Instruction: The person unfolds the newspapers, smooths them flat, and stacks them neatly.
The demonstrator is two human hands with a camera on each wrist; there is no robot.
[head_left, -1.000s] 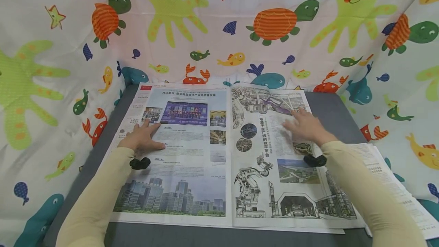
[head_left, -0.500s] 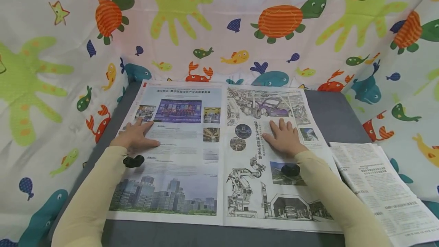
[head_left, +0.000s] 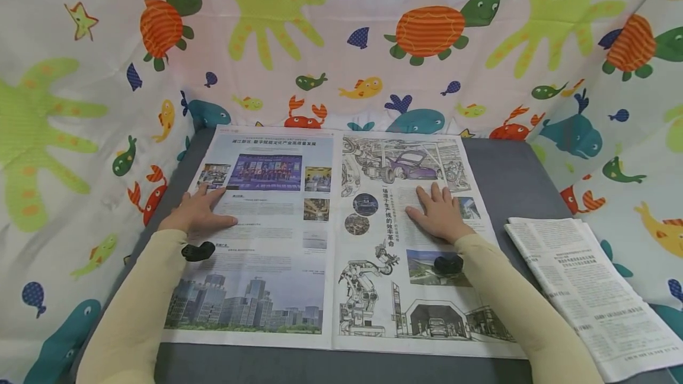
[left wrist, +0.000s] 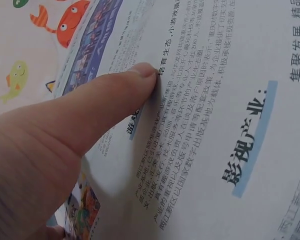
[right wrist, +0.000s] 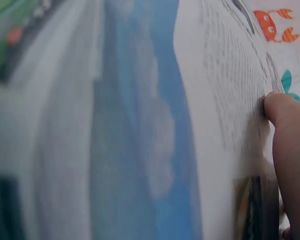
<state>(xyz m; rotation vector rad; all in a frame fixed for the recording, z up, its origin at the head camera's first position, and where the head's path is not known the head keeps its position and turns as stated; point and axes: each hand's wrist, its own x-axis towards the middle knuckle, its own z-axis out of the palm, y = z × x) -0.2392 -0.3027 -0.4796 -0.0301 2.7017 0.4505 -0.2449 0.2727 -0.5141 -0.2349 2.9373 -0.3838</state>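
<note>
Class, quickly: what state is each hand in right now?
Left hand: open, resting on the newspaper's left page, holding nothing.
Right hand: open, resting on the right page, holding nothing.

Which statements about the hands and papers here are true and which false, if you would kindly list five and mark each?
1. The left hand touches the left page of the newspaper. True.
2. The right hand is clenched in a fist. False: its fingers are spread on the right page.
3. A purple car is printed on the right page. True.
4. The newspaper is folded shut. False: it lies open.
5. The separate papers lie left of the newspaper. False: they lie to its right.
</note>
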